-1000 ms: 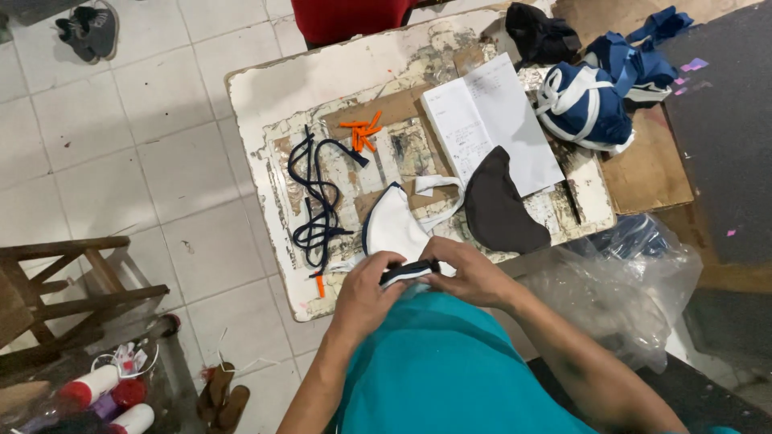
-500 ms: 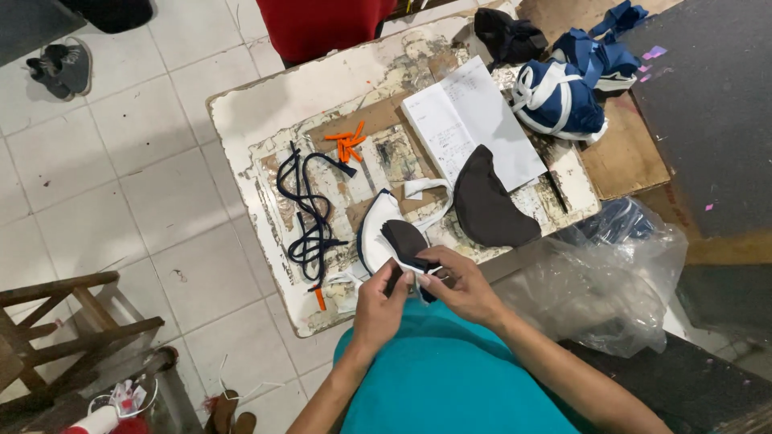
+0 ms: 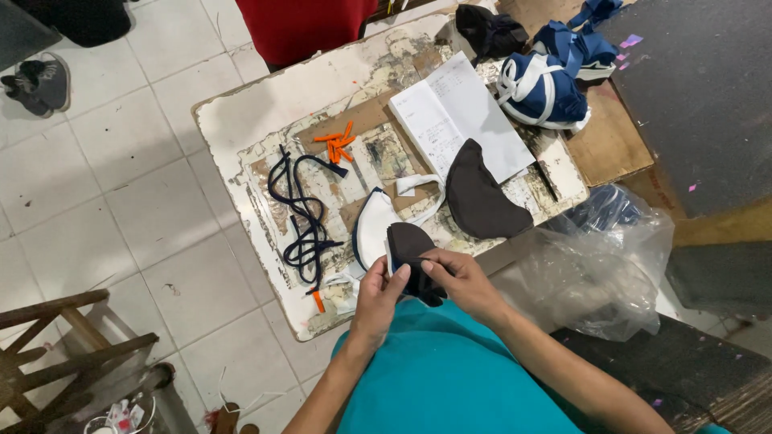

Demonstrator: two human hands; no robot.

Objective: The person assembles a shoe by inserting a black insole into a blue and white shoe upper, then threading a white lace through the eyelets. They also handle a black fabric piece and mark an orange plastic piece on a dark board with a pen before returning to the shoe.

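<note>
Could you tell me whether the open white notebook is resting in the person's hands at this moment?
No: the open white notebook lies on the worn table, while both hands hold a dark fabric piece.

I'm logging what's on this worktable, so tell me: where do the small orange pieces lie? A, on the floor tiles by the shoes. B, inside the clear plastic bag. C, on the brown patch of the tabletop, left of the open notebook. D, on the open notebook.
C: the orange pieces sit on the table's brown patch, left of the open notebook, above the dark cords.
</note>
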